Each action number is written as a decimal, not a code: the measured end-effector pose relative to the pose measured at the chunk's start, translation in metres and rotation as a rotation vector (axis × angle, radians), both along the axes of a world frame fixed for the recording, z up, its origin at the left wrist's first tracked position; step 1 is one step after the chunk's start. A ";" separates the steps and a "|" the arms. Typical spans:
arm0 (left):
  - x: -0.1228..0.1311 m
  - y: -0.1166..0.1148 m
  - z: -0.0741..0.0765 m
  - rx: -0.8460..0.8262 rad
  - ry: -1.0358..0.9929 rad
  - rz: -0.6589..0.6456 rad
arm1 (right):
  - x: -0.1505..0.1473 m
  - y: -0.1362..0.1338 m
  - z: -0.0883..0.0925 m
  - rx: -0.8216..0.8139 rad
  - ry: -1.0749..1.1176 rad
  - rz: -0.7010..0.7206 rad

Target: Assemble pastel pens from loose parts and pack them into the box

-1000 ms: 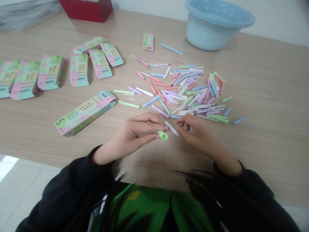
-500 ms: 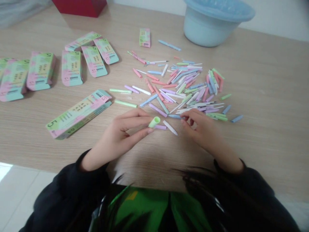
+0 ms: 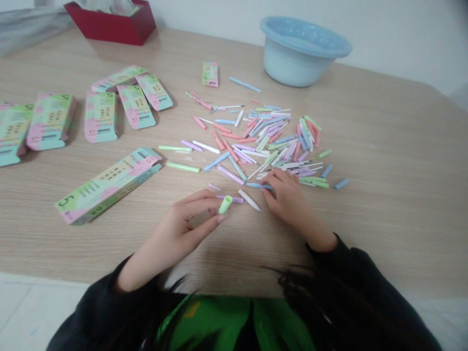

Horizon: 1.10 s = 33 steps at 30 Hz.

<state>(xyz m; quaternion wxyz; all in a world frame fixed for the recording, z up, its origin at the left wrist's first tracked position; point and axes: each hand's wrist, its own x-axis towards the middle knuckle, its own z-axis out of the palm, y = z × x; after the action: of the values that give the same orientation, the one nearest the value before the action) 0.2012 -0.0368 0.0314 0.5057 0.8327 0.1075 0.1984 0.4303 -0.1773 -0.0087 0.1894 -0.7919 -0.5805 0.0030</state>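
Observation:
My left hand (image 3: 195,219) pinches a light green pen barrel (image 3: 225,204) between thumb and fingers, its hollow end facing up toward me. Purple pen parts (image 3: 236,199) lie on the table just behind that hand. My right hand (image 3: 287,200) is at the near edge of a heap of pen parts (image 3: 274,141), its thumb and index finger closed on the end of a blue pen part (image 3: 256,185). Between the hands lies a white pen part (image 3: 249,200). The heap mixes pink, blue, purple, green and white pieces with thin refills.
A long carton (image 3: 109,185) lies at the left, with several similar cartons (image 3: 100,117) behind it. A small carton (image 3: 210,74) is at the back, near a blue basin (image 3: 300,58). A red box (image 3: 113,27) stands at the far left.
My view has tilted up, so the basin and red box show more fully. The right fingers have come closer around the blue pen part. The left hand keeps the green barrel, now tilted more upright.

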 end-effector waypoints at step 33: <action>-0.005 -0.013 -0.009 -0.192 -0.025 0.082 | 0.034 0.045 0.062 0.467 0.178 0.273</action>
<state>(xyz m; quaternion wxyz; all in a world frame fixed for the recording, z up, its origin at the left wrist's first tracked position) 0.1959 -0.0503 0.0223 0.5759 0.7727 0.1537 0.2183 0.4642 -0.1325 0.0534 0.4148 -0.6378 -0.6479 -0.0359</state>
